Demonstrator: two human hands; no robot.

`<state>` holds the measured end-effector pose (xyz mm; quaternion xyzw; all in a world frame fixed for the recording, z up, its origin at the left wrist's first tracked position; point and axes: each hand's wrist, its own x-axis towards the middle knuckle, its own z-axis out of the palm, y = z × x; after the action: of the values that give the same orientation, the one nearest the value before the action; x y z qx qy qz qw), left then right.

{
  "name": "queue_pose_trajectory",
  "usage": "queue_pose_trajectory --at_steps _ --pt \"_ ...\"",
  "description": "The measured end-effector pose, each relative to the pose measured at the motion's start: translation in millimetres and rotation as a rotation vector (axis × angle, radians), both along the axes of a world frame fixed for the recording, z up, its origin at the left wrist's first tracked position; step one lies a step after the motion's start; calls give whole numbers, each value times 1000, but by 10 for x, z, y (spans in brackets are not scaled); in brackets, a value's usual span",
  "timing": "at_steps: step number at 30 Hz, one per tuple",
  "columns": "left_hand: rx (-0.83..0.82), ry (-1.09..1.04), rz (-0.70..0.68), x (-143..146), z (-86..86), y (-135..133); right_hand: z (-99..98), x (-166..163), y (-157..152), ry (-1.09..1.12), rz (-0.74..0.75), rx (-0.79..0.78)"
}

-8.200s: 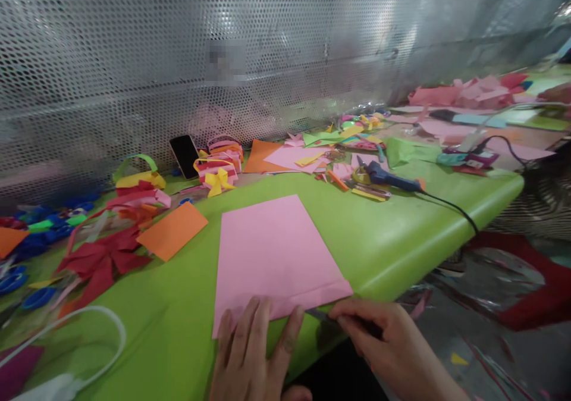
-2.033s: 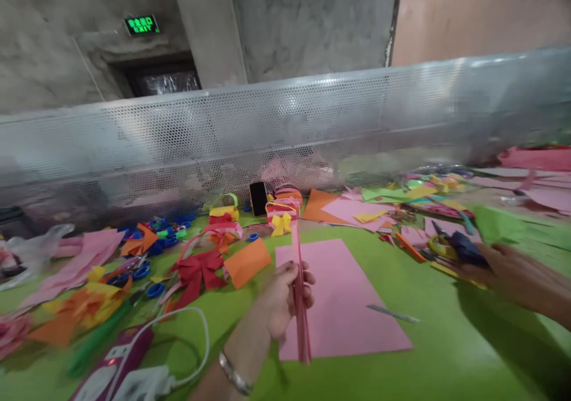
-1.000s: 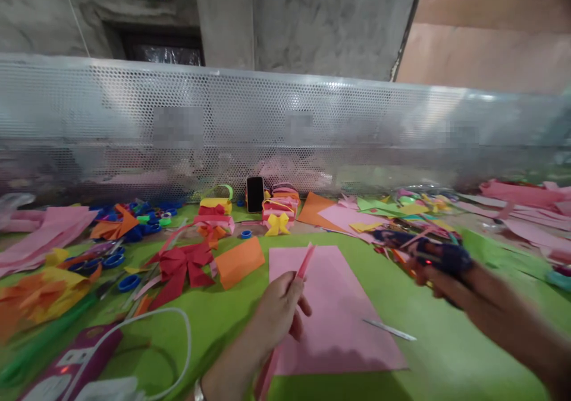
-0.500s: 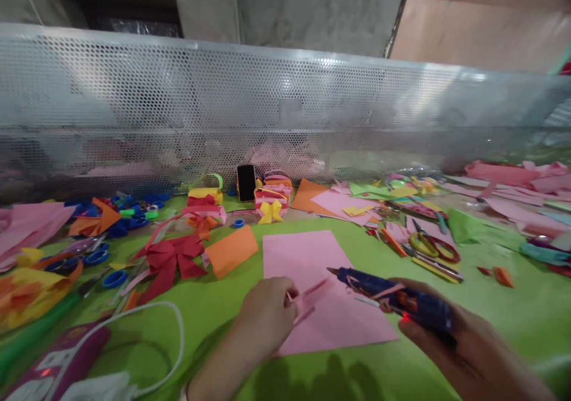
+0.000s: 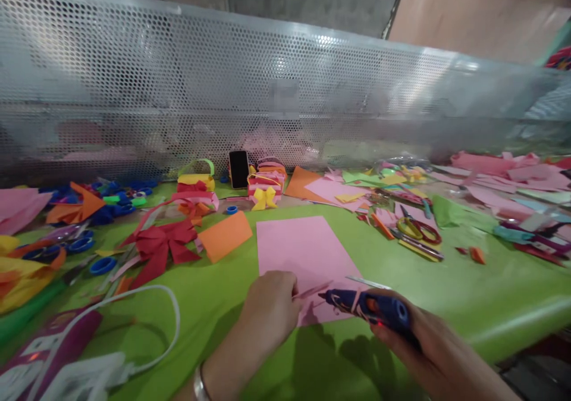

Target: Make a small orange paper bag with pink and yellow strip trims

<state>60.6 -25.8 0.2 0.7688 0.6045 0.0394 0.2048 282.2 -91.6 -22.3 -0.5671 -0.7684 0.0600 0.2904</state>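
Observation:
My right hand (image 5: 428,335) is wrapped round a dark blue glue gun (image 5: 370,306) with a small red light on its body. Its nozzle points left, close to a narrow pink paper strip (image 5: 314,291). The fingers of my left hand (image 5: 272,306) are closed on that strip's left end. Beneath both hands a pink paper sheet (image 5: 298,240) lies flat on the green tabletop. A thin pale stick (image 5: 368,282) shows just above the glue gun; whether it touches the gun I cannot tell.
A red paper bow (image 5: 165,243) and an orange paper piece (image 5: 225,237) lie left of the sheet. Scissors (image 5: 419,228) rest to the right. A white cable (image 5: 178,318) loops from a power strip (image 5: 57,341). Behind stand small paper baskets (image 5: 266,187), a phone (image 5: 239,169) and a perforated metal panel (image 5: 200,91).
The glue gun has moved left and down, bringing its nozzle nearer the paper strip. My left hand still holds the strip. The whole view has shifted slightly.

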Motion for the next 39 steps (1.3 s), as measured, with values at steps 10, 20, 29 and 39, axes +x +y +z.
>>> queue_pose_trajectory --at_steps 10,20,29,39 --pt "9 -56 -27 -11 -31 -26 26 35 90 -152 -28 74" --pt "-27 -34 -24 -2 34 -17 150 -7 134 -254 -18 2" --pt "14 -31 -83 -49 38 -32 221 0 176 -208 -65 -155" --pt "-54 155 -180 -376 284 -39 264 26 219 -191 -93 -174"
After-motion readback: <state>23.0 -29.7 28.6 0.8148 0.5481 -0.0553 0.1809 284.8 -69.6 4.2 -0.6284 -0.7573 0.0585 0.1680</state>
